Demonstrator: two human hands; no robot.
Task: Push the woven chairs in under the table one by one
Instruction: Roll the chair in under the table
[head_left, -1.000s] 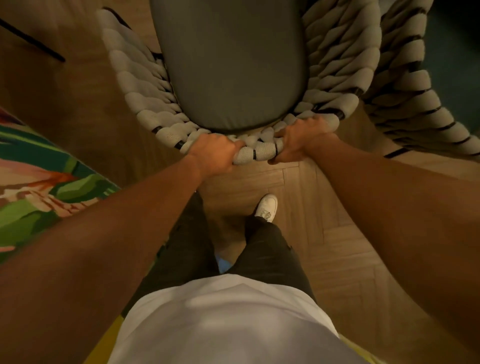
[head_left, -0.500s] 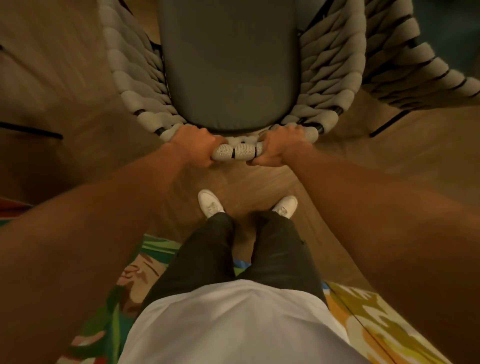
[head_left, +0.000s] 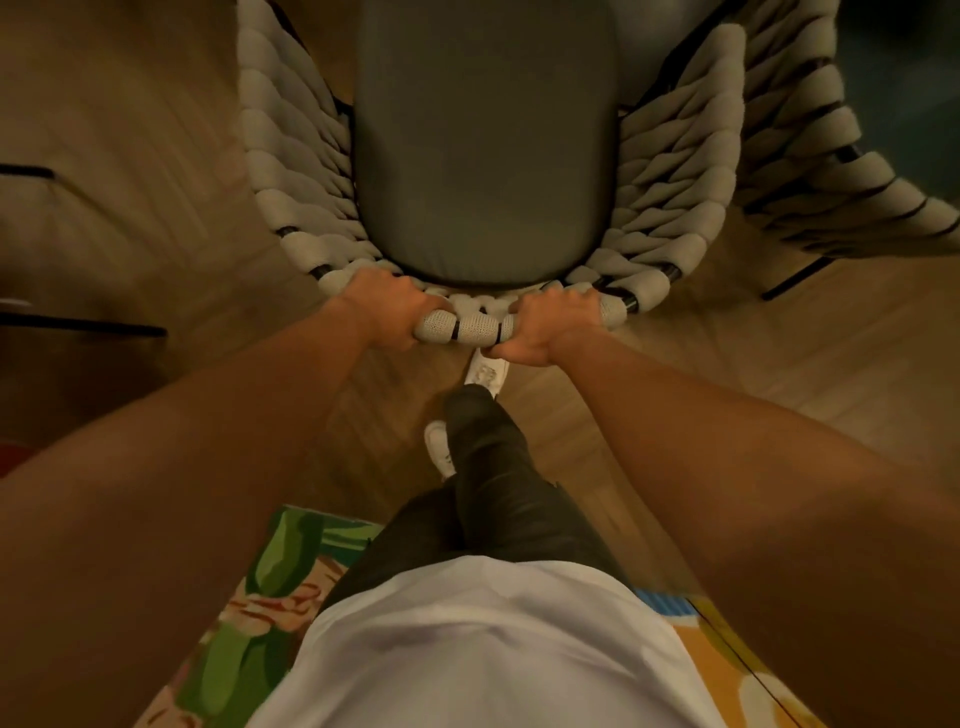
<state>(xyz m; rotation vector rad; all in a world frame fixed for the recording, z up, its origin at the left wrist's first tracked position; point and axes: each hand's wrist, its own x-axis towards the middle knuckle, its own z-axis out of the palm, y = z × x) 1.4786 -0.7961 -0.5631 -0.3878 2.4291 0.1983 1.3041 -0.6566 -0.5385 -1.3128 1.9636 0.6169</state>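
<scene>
Woven chair (head_left: 670, 197), centre top of frame, seen from above and behind; its top back rail (head_left: 467, 327) lies crosswise at frame centre, long axis running left to right. Left hand (head_left: 384, 306) is wrapped over the rail's left part, fingers curled round the cord; right hand (head_left: 550, 325) grips the rail's right part the same way, thumb under; a short stretch of bare rail shows between them. Both hands sit about level on the rail, neither clearly nearer; arms reach out from the lower corners.

Grey seat cushion (head_left: 485, 145) lies straight beyond the hands toward the top edge, its long axis running away from the person; so the chair's body points up-frame. Judgement: the push must go along that axis, square to the rail, evenly from both hands or the chair may yaw.

Table: not identifiable in this frame; only dark thin bars at left edge, cannot tell what they belong to. A second woven chair (head_left: 831, 171) stands just beside, upper right, angled away. Wooden floor (head_left: 779, 364) under all; white shoe (head_left: 485, 376) below the rail; patterned rug (head_left: 270, 597) at lower left; white shirt at bottom centre.

Writing, brands, labels: none readable.
</scene>
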